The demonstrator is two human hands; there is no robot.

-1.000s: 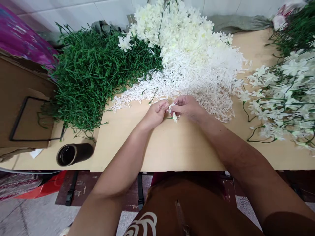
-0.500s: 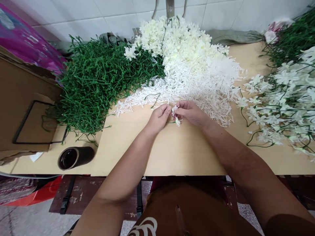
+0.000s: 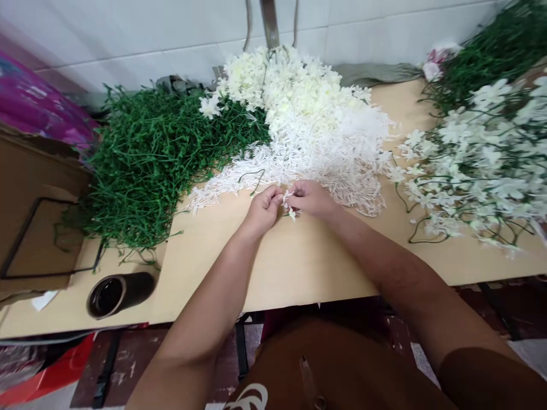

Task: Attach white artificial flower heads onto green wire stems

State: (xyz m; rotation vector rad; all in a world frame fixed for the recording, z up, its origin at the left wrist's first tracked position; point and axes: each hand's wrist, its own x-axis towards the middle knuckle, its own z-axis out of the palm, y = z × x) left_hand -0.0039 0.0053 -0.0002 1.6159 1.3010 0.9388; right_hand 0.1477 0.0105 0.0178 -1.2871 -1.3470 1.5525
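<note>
Close together over the tan board, my left hand (image 3: 264,210) and my right hand (image 3: 310,197) work at a small white artificial flower on a green stem (image 3: 292,214). The left fingers are closed in a pinch on the green stem, which is mostly hidden by them. My right thumb and fingers pinch white petals at the flower's top. Just beyond the hands lies a heap of thin white stamens (image 3: 299,162), with loose white blossoms (image 3: 299,91) piled behind it. A single green stem (image 3: 256,177) rests on the heap's near edge.
Green plastic stems (image 3: 166,154) form a big pile at left. Finished-looking white flowers with stems (image 3: 465,171) spread at right. A dark cylindrical cup (image 3: 122,291) lies on its side near the front left edge, by a cardboard box (image 3: 34,228). A tiled wall (image 3: 188,34) stands behind.
The head view has shifted and tilted, so the scene sits further left. Both hands remain together at the flower, the right fingers a little nearer the left ones.
</note>
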